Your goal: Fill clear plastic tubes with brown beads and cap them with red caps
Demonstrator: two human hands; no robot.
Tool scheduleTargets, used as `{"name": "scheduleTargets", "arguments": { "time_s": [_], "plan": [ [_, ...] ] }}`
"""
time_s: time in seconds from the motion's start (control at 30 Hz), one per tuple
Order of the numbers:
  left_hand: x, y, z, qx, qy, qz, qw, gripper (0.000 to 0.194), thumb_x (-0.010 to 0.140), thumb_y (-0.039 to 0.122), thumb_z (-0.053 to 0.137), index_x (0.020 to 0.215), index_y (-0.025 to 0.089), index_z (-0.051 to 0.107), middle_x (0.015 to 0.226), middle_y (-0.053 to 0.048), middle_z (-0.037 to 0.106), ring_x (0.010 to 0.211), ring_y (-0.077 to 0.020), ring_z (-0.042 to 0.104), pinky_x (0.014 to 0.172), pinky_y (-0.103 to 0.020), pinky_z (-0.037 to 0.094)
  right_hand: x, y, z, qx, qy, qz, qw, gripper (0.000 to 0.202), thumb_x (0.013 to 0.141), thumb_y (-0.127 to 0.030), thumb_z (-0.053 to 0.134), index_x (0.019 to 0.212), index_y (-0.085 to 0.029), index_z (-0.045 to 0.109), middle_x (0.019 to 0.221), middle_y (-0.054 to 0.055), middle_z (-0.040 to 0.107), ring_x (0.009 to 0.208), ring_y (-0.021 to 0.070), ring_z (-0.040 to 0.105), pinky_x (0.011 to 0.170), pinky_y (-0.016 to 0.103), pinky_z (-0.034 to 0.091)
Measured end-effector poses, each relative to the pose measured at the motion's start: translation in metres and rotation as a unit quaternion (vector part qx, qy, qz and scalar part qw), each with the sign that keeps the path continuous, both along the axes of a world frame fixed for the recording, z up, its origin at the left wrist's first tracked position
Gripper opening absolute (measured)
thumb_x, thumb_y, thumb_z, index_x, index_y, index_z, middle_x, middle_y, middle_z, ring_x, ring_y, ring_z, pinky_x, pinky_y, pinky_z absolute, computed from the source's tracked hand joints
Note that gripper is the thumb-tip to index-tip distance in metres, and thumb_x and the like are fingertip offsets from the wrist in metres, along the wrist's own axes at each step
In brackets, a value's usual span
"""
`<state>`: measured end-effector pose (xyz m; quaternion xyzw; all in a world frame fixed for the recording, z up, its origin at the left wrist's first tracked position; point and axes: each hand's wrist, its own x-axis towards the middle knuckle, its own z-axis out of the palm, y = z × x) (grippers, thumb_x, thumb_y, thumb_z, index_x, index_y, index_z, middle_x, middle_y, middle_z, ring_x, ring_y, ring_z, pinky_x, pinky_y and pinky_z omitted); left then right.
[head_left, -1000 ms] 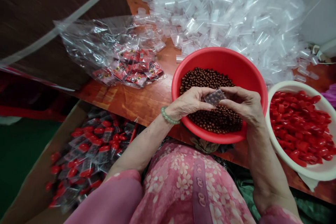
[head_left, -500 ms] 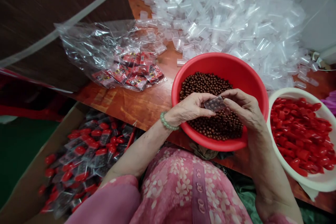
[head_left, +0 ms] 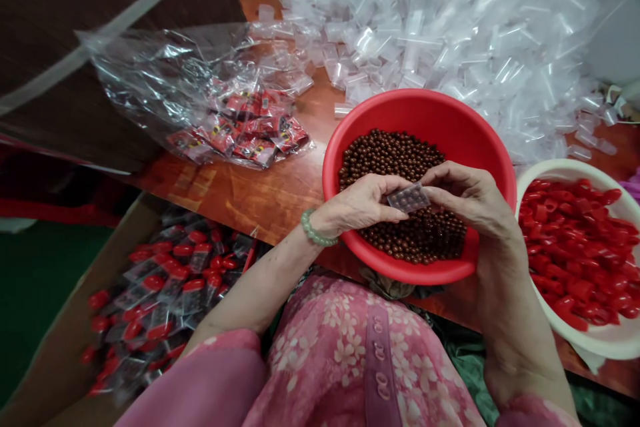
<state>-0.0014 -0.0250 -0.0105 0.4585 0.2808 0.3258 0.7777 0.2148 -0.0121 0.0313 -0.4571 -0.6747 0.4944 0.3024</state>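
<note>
A small clear plastic container (head_left: 409, 197) with several brown balls showing through its wall is held over a red basin (head_left: 480, 140). My left hand (head_left: 364, 203), with a green bead bracelet (head_left: 317, 229) on the wrist, grips its left end between thumb and fingers. Thumb and curled fingers of my right hand (head_left: 467, 199) close at the container's right end; whether they also pinch a ball is hidden. Below both hands, glossy brown balls (head_left: 390, 153) fill the lower part of the basin.
Empty clear containers (head_left: 415, 33) pile up behind the basin. At the right, a white basin (head_left: 537, 171) holds red caps (head_left: 575, 247). A clear bag (head_left: 165, 80) of red packets (head_left: 265, 127) lies left on the wooden table (head_left: 215, 193). Red-capped containers (head_left: 170, 273) fill a cardboard box (head_left: 65, 340) lower left.
My right fingers have drawn in closer around the container's right end, and the container sits a little flatter. The whole view has shifted slightly.
</note>
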Motion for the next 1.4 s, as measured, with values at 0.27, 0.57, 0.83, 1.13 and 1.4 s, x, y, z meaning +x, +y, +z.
{"name": "scheduleTargets", "arguments": {
  "time_s": [0.27, 0.57, 0.83, 1.13, 1.4],
  "plan": [
    [0.000, 0.000, 0.001, 0.006, 0.020, -0.005, 1.000, 0.035, 0.065, 0.014, 0.082, 0.099, 0.014, 0.076, 0.096, -0.002, 0.073, 0.091, -0.0136, 0.063, 0.094, -0.029, 0.046, 0.000, -0.001, -0.004, 0.039, -0.056, -0.002, 0.998, 0.020, 0.083, -0.040, 0.077, 0.083, -0.022, 0.071, 0.071, -0.001, 0.066, 0.059, 0.0110, 0.052, 0.053, 0.026, 0.041],
    [0.001, 0.000, 0.003, -0.001, 0.031, 0.011, 0.999, 0.039, 0.065, 0.014, 0.083, 0.103, 0.014, 0.075, 0.099, -0.003, 0.074, 0.093, -0.0143, 0.064, 0.095, -0.030, 0.047, 0.003, -0.002, -0.006, 0.103, -0.077, -0.059, 0.990, 0.006, 0.081, -0.028, 0.073, 0.081, -0.023, 0.070, 0.071, -0.001, 0.064, 0.062, 0.0129, 0.054, 0.056, 0.028, 0.041],
    [0.000, -0.001, 0.006, -0.027, 0.012, 0.018, 0.999, 0.042, 0.065, 0.014, 0.085, 0.105, 0.013, 0.075, 0.103, -0.004, 0.075, 0.096, -0.0148, 0.065, 0.097, -0.031, 0.048, 0.010, -0.008, -0.004, 0.079, -0.013, -0.098, 0.992, 0.011, 0.083, -0.033, 0.076, 0.092, -0.027, 0.075, 0.081, 0.001, 0.070, 0.068, 0.0159, 0.061, 0.064, 0.032, 0.050],
    [0.000, -0.001, 0.008, -0.032, 0.000, 0.013, 0.999, 0.036, 0.065, 0.012, 0.084, 0.100, 0.014, 0.077, 0.095, -0.002, 0.075, 0.089, -0.0127, 0.064, 0.093, -0.029, 0.049, 0.013, -0.008, 0.001, 0.016, -0.027, 0.048, 0.998, 0.017, 0.083, -0.038, 0.081, 0.091, -0.025, 0.075, 0.080, 0.000, 0.069, 0.071, 0.0141, 0.060, 0.065, 0.029, 0.048],
    [0.000, -0.001, 0.009, -0.027, -0.001, 0.011, 1.000, 0.035, 0.066, 0.013, 0.085, 0.099, 0.014, 0.076, 0.098, -0.002, 0.074, 0.091, -0.0135, 0.065, 0.099, -0.031, 0.048, 0.015, -0.009, 0.001, -0.017, 0.005, 0.019, 1.000, 0.035, 0.074, -0.046, 0.089, 0.077, -0.023, 0.063, 0.068, -0.003, 0.057, 0.062, 0.0118, 0.050, 0.055, 0.027, 0.040]
  ]
}}
